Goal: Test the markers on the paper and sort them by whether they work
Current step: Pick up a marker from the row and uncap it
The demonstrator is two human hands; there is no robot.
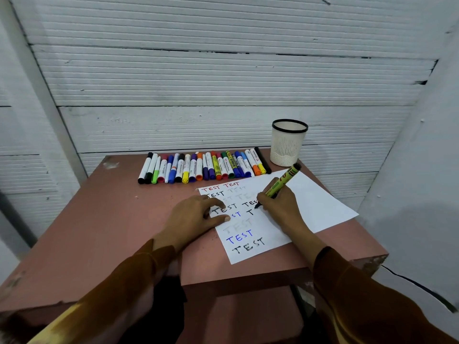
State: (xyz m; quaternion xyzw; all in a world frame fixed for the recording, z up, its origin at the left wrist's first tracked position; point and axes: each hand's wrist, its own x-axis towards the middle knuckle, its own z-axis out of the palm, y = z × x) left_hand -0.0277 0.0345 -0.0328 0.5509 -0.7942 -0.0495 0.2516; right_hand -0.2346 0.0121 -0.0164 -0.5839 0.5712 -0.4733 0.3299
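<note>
Reddish-brown laminate covers the small table (119, 219) seen from the head camera, which looks down over two arms in mustard-brown sleeves. A white sheet of paper (320, 202) lies at an angle on the right half of the table, filled with the word TEST written many times in red, black, blue and some very faint grey. The right hand (278, 204) has its fingers and thumb curled round a green and yellow marker (283, 181), its black tip touching the paper where a black T has just been formed beside a blue one. The left hand (196, 214) lies on the left edge of the sheet with its fingers spread and only gently bent, pressing the paper flat and holding nothing. Along the far edge of the table a row of markers (203, 167) lies side by side, caps toward the viewer, in black, green, pink, blue, yellow, purple, orange and red. Just right of the row stands a white mesh cup (288, 145) with a black rim; whether anything is inside cannot be told. No cap for the held marker is visible. The main risk looks like losing track of which marker was tested, since the row shows no clear split into working and dry. The sheet could also slide if the left hand lifts mid-stroke, and fresh ink may smear under the writing hand.
</note>
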